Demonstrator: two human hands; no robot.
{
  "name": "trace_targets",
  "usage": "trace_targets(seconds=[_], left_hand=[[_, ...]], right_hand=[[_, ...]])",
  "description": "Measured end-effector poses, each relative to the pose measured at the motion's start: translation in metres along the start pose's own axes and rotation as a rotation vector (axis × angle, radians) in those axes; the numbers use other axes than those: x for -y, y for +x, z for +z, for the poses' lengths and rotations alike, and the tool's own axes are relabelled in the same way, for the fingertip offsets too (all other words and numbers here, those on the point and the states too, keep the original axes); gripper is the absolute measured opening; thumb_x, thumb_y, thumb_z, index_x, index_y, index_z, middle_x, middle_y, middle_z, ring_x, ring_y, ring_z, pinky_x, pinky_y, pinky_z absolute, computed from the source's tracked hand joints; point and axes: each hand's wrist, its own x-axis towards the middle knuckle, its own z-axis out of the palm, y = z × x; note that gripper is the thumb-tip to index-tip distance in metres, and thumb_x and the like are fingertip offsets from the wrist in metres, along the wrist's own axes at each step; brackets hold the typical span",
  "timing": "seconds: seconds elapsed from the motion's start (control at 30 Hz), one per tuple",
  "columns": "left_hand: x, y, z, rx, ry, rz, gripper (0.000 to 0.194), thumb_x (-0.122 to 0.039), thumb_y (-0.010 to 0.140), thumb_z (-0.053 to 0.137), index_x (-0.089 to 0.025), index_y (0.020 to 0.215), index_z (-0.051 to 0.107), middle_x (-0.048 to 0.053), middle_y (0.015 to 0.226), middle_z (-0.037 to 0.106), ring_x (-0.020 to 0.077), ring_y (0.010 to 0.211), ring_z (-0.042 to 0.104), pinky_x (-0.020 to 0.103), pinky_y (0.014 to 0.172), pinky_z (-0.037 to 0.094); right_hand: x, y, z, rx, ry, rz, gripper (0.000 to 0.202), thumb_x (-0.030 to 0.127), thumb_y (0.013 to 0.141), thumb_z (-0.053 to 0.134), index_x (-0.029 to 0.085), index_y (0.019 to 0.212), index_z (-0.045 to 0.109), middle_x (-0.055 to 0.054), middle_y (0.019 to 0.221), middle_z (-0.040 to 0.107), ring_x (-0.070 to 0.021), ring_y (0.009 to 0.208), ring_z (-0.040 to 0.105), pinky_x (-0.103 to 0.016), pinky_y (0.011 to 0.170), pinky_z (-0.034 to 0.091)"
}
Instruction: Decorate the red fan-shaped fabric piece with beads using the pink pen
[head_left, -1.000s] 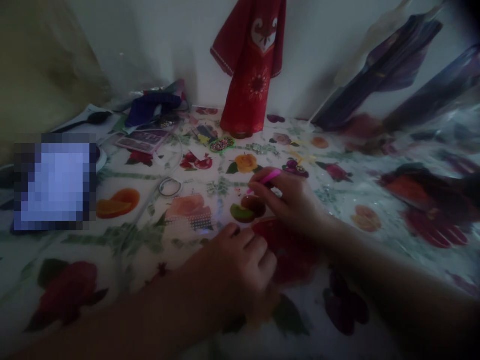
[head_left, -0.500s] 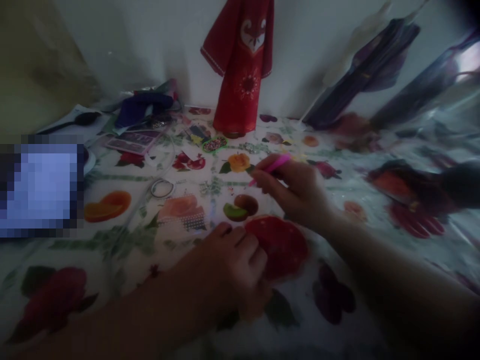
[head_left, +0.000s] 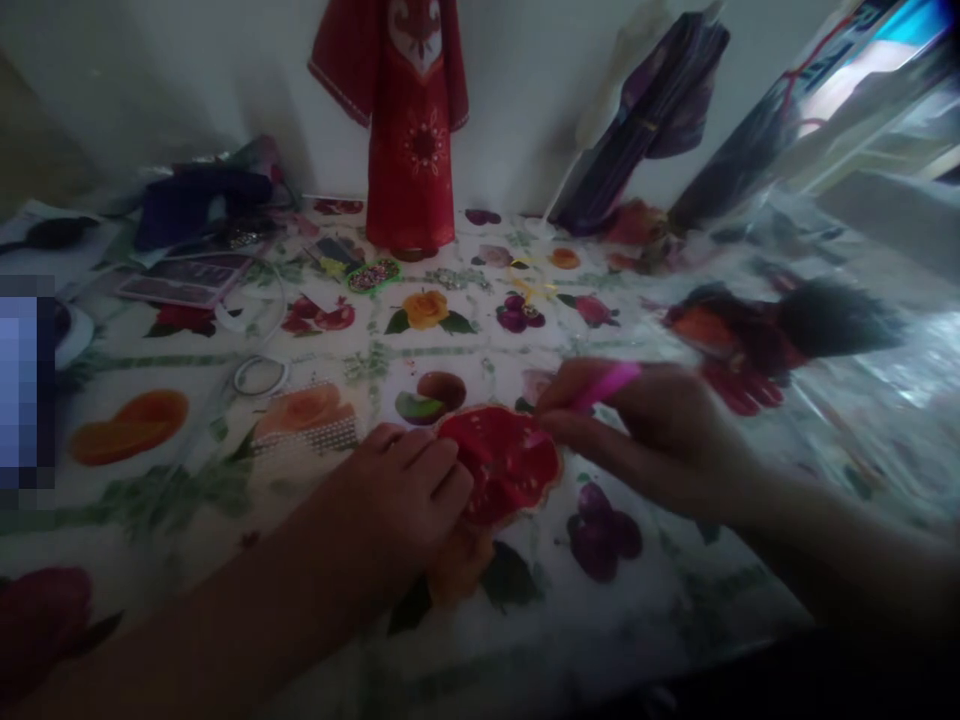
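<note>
A red fabric piece [head_left: 502, 465] with a gold scalloped edge and small pale dots lies on the fruit-patterned tablecloth. At its left edge, my left hand [head_left: 412, 490] is closed with curled fingers on the piece; the fingertips are partly hidden. In my right hand [head_left: 652, 430] I pinch a slim pink pen-like tool [head_left: 607, 385], its tip low over the right side of the red piece. Whether the tip touches the fabric I cannot tell. Farther back lies a small green-rimmed tray [head_left: 373, 275] of mixed beads.
A doll-sized red dress [head_left: 411, 190] stands against the wall. Left are a white ring [head_left: 260, 376], a strip of pearly dots [head_left: 311, 435], a flat packet [head_left: 184, 280] and dark blue cloth [head_left: 199, 200]. A dark-haired doll [head_left: 765, 330] lies at right.
My right hand has come down and nearer, bringing the pink tool from above the table to the red piece. The view has swung to the right. My left hand stays at the piece.
</note>
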Motion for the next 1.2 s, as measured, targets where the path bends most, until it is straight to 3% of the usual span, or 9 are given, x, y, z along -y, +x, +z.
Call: trace_targets(seconds=[0.13, 0.4, 0.5, 0.67, 0.8, 0.93, 1.1, 1.2], left_hand=[[-0.002, 0.000, 0.000, -0.023, -0.004, -0.016, 0.020, -0.014, 0.097, 0.047, -0.010, 0.107, 0.064, 0.016, 0.110, 0.066, 0.0311, 0.100, 0.061, 0.049, 0.084, 0.054], [-0.006, 0.003, -0.001, -0.097, -0.103, -0.001, 0.025, -0.018, 0.099, 0.051, -0.007, 0.119, 0.063, 0.017, 0.117, 0.066, 0.0300, 0.104, 0.061, 0.048, 0.091, 0.052], [-0.010, 0.001, 0.000, -0.062, -0.129, 0.038, 0.027, -0.015, 0.098, 0.053, -0.009, 0.122, 0.063, 0.014, 0.118, 0.066, 0.0283, 0.106, 0.060, 0.047, 0.094, 0.049], [-0.012, -0.001, 0.008, 0.065, -0.152, 0.036, 0.031, -0.017, 0.099, 0.051, -0.013, 0.128, 0.061, 0.010, 0.109, 0.067, 0.0274, 0.098, 0.060, 0.047, 0.085, 0.051], [-0.009, 0.001, 0.009, 0.063, -0.134, 0.018, 0.027, -0.019, 0.102, 0.043, -0.012, 0.118, 0.064, 0.013, 0.110, 0.066, 0.0277, 0.097, 0.061, 0.047, 0.084, 0.051], [-0.008, 0.002, 0.007, 0.071, -0.079, 0.044, 0.027, -0.017, 0.102, 0.043, -0.012, 0.121, 0.061, 0.012, 0.111, 0.066, 0.0278, 0.099, 0.061, 0.048, 0.084, 0.050], [-0.011, 0.001, 0.009, 0.026, -0.083, 0.014, 0.022, -0.019, 0.102, 0.046, -0.011, 0.115, 0.062, 0.012, 0.107, 0.068, 0.0279, 0.097, 0.061, 0.047, 0.082, 0.048], [-0.011, 0.001, 0.011, 0.019, -0.087, 0.023, 0.028, -0.018, 0.102, 0.043, -0.012, 0.122, 0.061, 0.014, 0.111, 0.068, 0.0292, 0.099, 0.062, 0.048, 0.082, 0.048]], right_hand=[[-0.008, -0.026, 0.020, -0.069, 0.075, 0.007, 0.006, 0.022, 0.099, 0.060, 0.021, 0.094, 0.063, -0.001, 0.080, 0.068, -0.0122, 0.069, 0.064, -0.026, 0.062, 0.052], [-0.019, -0.029, 0.034, -0.035, 0.071, -0.036, 0.007, 0.025, 0.100, 0.058, 0.020, 0.095, 0.061, -0.002, 0.085, 0.068, -0.0134, 0.077, 0.065, -0.027, 0.069, 0.052], [-0.025, -0.032, 0.038, -0.028, 0.017, -0.018, 0.013, 0.027, 0.101, 0.057, 0.018, 0.092, 0.062, -0.003, 0.084, 0.068, -0.0140, 0.075, 0.065, -0.028, 0.069, 0.051], [-0.029, -0.032, 0.038, -0.032, 0.010, -0.011, 0.010, 0.026, 0.101, 0.058, 0.019, 0.093, 0.061, -0.003, 0.084, 0.067, -0.0148, 0.075, 0.064, -0.029, 0.069, 0.051], [-0.028, -0.031, 0.032, -0.077, 0.025, -0.032, 0.008, 0.024, 0.100, 0.059, 0.019, 0.095, 0.061, -0.003, 0.085, 0.066, -0.0136, 0.077, 0.063, -0.028, 0.071, 0.052], [-0.024, -0.032, 0.024, -0.187, 0.019, -0.024, 0.005, 0.018, 0.099, 0.058, 0.019, 0.096, 0.061, 0.000, 0.083, 0.065, -0.0103, 0.072, 0.062, -0.024, 0.066, 0.050], [-0.022, -0.031, 0.029, -0.104, 0.014, -0.034, 0.004, 0.022, 0.100, 0.058, 0.022, 0.097, 0.061, -0.003, 0.086, 0.067, -0.0156, 0.078, 0.065, -0.030, 0.070, 0.053], [-0.025, -0.030, 0.035, -0.055, 0.026, -0.028, 0.005, 0.024, 0.101, 0.057, 0.022, 0.098, 0.061, -0.003, 0.086, 0.068, -0.0165, 0.080, 0.065, -0.031, 0.072, 0.054]])
